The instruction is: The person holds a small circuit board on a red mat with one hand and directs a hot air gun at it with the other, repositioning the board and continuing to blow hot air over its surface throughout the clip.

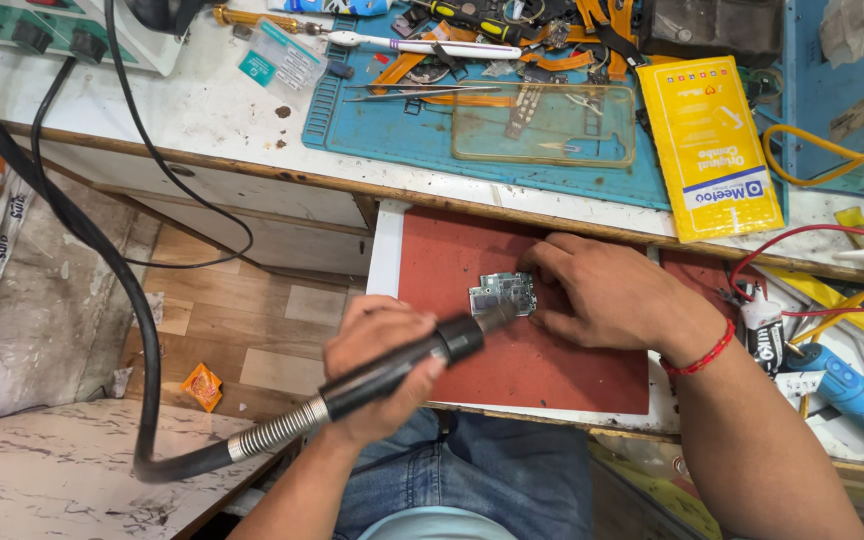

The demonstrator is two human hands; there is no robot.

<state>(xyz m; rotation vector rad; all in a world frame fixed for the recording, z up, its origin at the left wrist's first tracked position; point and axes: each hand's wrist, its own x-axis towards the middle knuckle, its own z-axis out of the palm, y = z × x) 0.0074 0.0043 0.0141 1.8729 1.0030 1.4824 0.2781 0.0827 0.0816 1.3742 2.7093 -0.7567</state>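
Note:
A small silver-green circuit board lies on a dark red mat on a pull-out shelf. My left hand grips a black hot-air wand, whose metal nozzle points at the board's lower right corner. A ribbed metal hose runs from the wand's back end into a thick black cable. My right hand, a red thread on its wrist, rests on the mat with its fingertips touching the board's right edge.
A blue work mat on the bench behind carries tweezers, screwdrivers, orange flex cables and a clear phone case. A yellow packet lies to its right. Red and yellow wires and a blue tool sit at the right. Black cables hang at the left.

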